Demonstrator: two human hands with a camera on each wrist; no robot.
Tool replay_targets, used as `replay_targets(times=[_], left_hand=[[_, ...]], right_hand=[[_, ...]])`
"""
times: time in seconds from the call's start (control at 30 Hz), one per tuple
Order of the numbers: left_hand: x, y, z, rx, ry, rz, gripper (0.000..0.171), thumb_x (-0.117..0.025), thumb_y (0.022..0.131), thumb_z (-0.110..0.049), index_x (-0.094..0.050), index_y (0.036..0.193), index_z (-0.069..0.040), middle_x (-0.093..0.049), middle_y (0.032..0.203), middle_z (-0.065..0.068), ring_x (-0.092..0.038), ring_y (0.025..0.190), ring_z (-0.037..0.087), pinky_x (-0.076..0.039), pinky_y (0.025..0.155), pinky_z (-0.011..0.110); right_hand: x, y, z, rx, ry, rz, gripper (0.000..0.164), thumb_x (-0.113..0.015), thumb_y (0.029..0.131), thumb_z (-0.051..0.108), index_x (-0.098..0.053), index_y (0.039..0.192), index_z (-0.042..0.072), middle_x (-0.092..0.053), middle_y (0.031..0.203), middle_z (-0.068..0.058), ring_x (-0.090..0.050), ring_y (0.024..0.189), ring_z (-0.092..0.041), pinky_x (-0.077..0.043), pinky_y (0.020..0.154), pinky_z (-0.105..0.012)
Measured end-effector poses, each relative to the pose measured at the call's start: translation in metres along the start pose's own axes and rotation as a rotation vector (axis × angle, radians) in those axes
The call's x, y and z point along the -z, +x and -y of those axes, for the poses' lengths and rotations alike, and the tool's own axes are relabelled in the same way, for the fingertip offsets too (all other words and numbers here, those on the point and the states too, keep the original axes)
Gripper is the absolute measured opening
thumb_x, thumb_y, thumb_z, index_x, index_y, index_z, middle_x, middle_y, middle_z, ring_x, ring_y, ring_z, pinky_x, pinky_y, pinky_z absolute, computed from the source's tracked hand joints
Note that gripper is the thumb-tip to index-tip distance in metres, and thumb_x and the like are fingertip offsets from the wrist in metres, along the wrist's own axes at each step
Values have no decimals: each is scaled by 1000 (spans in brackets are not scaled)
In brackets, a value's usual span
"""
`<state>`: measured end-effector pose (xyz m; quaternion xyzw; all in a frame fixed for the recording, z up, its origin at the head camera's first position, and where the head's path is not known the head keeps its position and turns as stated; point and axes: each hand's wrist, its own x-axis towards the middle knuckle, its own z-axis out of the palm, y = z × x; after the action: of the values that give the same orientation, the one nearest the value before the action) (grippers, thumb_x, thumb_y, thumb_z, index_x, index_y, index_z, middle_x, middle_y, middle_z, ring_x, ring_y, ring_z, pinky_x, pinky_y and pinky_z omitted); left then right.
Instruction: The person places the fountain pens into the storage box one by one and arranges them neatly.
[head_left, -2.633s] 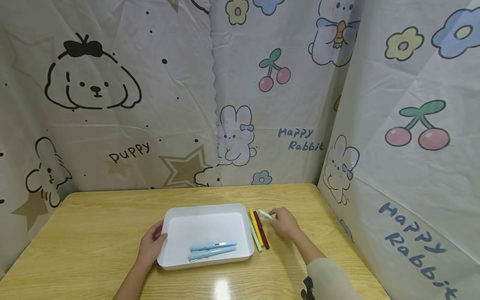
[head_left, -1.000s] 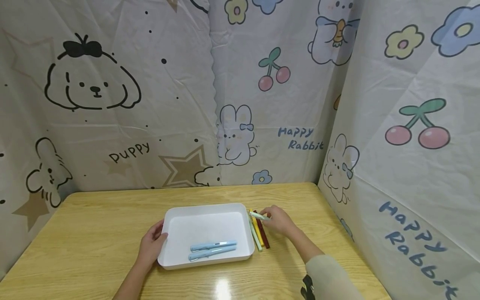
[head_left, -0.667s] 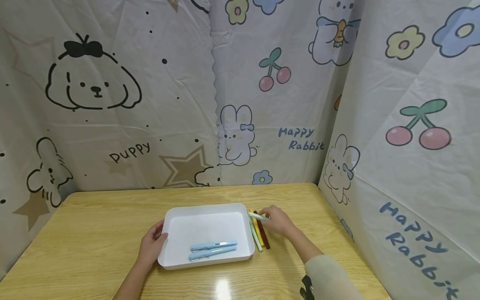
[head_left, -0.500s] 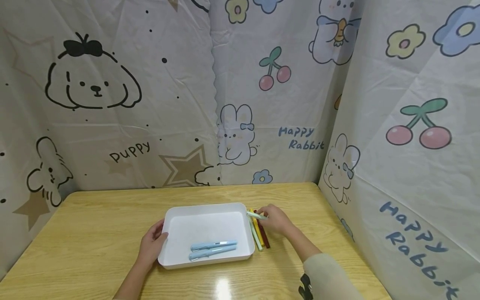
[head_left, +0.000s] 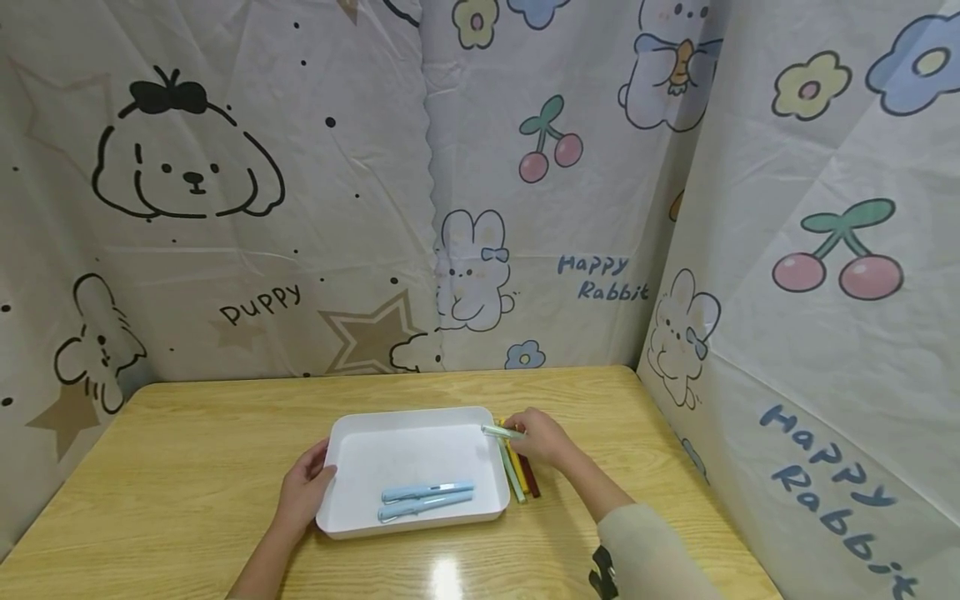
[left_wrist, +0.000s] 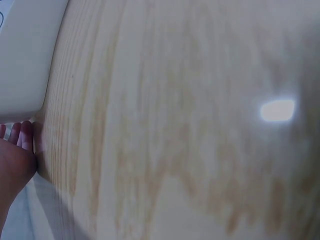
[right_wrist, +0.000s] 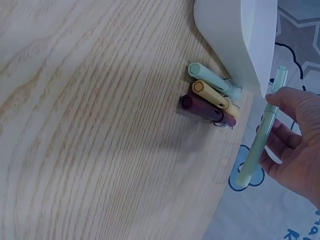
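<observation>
A white tray (head_left: 420, 454) lies on the table with two light blue pens (head_left: 425, 505) side by side near its front. My left hand (head_left: 303, 490) grips the tray's left edge, thumb at the rim; the left wrist view catches only part of that hand (left_wrist: 17, 157) beside the tray's wall. Between thumb and fingers, my right hand (head_left: 546, 439) pinches a light green pen (right_wrist: 262, 137), its far end over the tray's right rim. Below that hand, a second light green pen (right_wrist: 212, 80), a yellow pen (right_wrist: 215, 96) and a dark red pen (right_wrist: 206, 109) lie along the tray's right side.
The wood-grain table (head_left: 217, 450) extends left of the tray and behind it. Printed cloth (head_left: 360, 167) hangs at the back, and more cloth (head_left: 810, 350) stands close to the table's right edge.
My right hand has moved left with the light green pen, from right of the loose pens to the tray's right rim. My left hand and the tray have stayed put.
</observation>
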<state>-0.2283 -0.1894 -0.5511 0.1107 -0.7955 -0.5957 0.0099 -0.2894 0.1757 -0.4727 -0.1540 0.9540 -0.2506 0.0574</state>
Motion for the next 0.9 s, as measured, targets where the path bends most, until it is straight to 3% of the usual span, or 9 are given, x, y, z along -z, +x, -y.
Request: replay_targets(times=[0.57, 0.9], left_hand=[[-1, 0, 1, -1, 7, -1, 50, -42, 96, -11, -31, 145, -5, -36, 145, 21, -39, 131, 34, -37, 106, 48], [0, 0, 0, -2, 6, 1, 51, -42, 95, -11, -31, 145, -5, -35, 146, 22, -39, 131, 35, -36, 106, 49]], right_hand=[[-1, 1, 14, 38, -48, 46, 26, -62, 81, 8, -69, 106, 7, -51, 77, -2, -45, 63, -13, -37, 51, -23], [-5, 1, 19, 76, -68, 72, 27, -64, 81, 7, -69, 107, 6, -55, 85, -4, -46, 74, -16, -40, 64, -29]])
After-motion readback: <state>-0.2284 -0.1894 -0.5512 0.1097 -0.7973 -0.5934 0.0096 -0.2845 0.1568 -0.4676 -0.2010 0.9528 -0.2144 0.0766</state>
